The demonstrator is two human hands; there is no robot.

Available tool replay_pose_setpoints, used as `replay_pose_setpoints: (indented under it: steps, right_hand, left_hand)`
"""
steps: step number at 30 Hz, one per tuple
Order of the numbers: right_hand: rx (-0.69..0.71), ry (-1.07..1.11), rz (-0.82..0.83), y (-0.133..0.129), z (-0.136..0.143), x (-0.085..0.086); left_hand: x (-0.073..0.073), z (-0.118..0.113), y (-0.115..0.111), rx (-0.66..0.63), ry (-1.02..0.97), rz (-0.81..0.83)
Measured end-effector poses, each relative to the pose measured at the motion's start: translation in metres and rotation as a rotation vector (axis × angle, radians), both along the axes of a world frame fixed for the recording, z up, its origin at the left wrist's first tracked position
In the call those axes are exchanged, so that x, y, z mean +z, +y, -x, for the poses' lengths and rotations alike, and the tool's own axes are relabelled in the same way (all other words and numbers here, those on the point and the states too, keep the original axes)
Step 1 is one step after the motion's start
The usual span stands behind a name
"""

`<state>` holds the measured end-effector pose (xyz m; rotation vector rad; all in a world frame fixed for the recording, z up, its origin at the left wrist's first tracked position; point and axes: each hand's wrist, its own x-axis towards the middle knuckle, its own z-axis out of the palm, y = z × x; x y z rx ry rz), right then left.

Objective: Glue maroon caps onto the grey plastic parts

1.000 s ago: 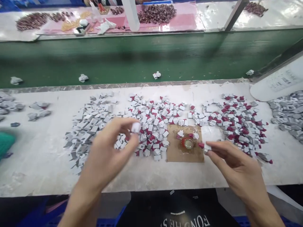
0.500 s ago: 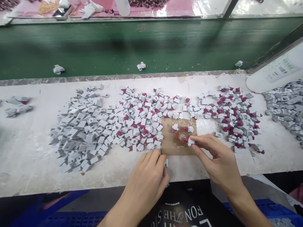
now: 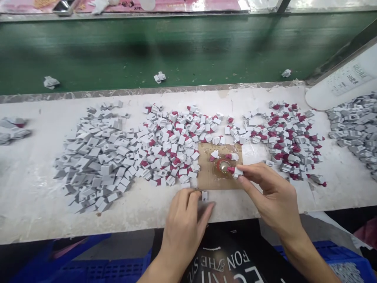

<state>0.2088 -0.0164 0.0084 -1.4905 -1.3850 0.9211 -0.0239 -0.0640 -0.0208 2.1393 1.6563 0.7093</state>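
Head camera has your right hand pinching a white-and-maroon piece between thumb and fingertips, right by the small round dish on the brown card. You've got it by the white end, which leaves the maroon tip free and pointing at the dish, so I'd guess that's to keep your fingers out of the wet-looking stuff around it. Can't tell if the tip actually touches the dish, and no clue what the stuff is.

Your left hand is low, near the front of the table, thumb apart from the fingers, with a loose white block between them. Looks like it's there to be easy to grab, but whether a finger is touching it, I can't say. Your palm's hidden too.

Card sits between the left mixed heap and the right mixed heap, probably so both are in easy reach. The plain pale heap is further left. Pieces overlap a lot, so the bottom ones are hidden. The white bottle is cut off at the frame edge and its label's too soft to read.
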Motion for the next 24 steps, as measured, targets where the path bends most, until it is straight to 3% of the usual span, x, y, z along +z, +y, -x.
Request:
replay_pose_setpoints:
  steps: [2,6,10,15,20,24]
  right_hand:
    - [-0.026,0.063,0.017,0.000,-0.001,0.000]
    - [-0.079,0.265,0.116,0.002,-0.004,-0.005]
    - [-0.073,0.484,0.183,0.009,-0.006,-0.007]
    - [-0.008,0.672,0.186,0.016,0.000,0.004]
    - [0.023,0.620,0.135,0.021,0.003,0.012]
    - [0.005,0.636,0.087,0.027,0.004,0.011]
  left_hand:
    - [-0.001,-0.004,-0.003,0.011,-0.045,0.014]
    - [0.008,-0.007,0.003,0.019,-0.341,0.142]
    - [0.032,-0.008,0.031,0.034,-0.604,0.299]
    - [0.057,-0.017,0.073,0.075,-0.841,0.377]
    - [0.058,-0.029,0.099,0.052,-1.033,0.486]
    - [0.054,-0.030,0.111,-0.030,-1.028,0.555]
